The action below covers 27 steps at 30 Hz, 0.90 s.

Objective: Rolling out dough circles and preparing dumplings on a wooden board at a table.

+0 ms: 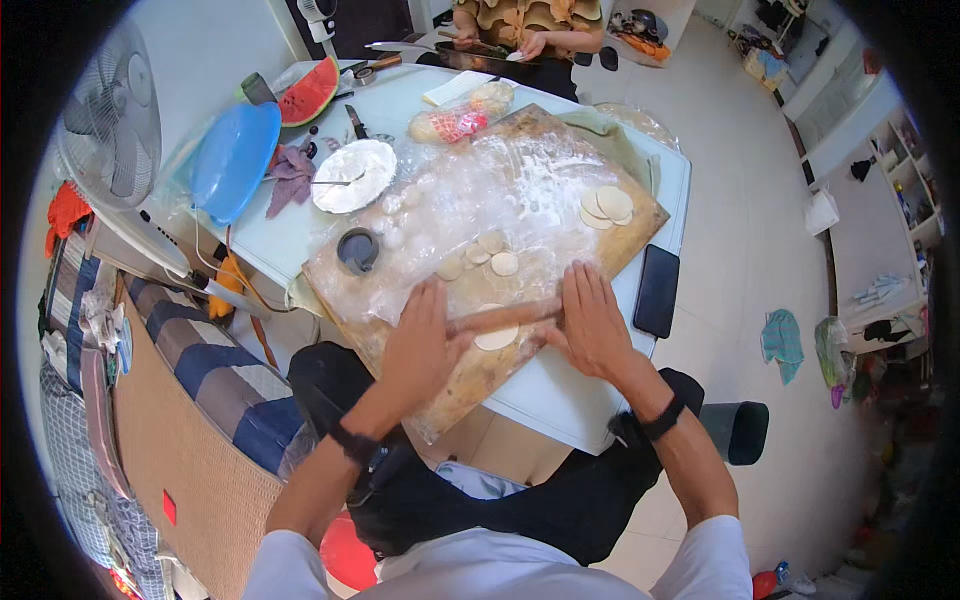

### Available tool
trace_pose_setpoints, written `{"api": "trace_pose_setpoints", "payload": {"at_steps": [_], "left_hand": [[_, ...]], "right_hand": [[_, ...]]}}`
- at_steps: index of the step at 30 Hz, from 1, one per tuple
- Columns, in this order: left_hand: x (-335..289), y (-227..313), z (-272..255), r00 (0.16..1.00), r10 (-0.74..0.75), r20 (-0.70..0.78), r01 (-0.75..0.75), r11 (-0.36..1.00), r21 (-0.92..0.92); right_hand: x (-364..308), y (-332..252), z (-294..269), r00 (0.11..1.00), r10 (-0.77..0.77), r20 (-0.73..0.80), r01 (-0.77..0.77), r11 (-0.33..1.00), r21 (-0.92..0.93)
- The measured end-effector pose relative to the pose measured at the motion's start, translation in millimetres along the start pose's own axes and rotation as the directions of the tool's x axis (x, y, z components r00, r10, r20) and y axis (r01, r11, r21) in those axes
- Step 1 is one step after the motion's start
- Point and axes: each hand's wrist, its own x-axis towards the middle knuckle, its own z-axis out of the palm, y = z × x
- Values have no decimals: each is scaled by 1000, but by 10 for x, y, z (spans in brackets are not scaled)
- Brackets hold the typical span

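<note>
A wooden rolling pin (505,317) lies across the near part of a floury wooden board (640,208), its ends covered by my hands. My left hand (425,340) holds the left end under the palm, fingers stretched forward and thumb on the near side. Over the right end my right hand (592,325) does the same. Beneath the pin is a round dough wrapper (496,338), partly hidden. Just beyond it are several small dough rounds (504,264). Thin wrappers (606,206) overlap at the board's right, and pale dough lumps (393,236) sit at its left.
A dark cup (357,250) stands on the board's left. Beyond are a flour bowl (354,176) with a spoon, a blue basin (236,162), cut watermelon (309,92) and a knife (356,122). A phone (656,291) lies at right. Another person's hands (533,44) work across the table.
</note>
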Motion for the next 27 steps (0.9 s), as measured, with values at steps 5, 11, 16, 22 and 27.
{"api": "trace_pose_setpoints", "payload": {"at_steps": [5,11,16,22,27], "left_hand": [[-371,78,11,985,165,46,-172,950,259],[234,44,-51,1000,7,-3,-7,997,78],[-243,46,0,989,142,49,-150,929,339],[241,18,-59,999,14,-33,-12,996,83],[-147,-75,2,998,63,3,-61,967,247]], "right_hand": [[-317,-81,-74,997,-56,49,55,998,13],[281,136,83,999,33,-26,-32,998,46],[-189,-37,-26,996,-78,48,76,997,34],[396,163,135,998,9,-64,-7,1000,30],[125,-7,-15,997,-54,49,52,997,53]]}}
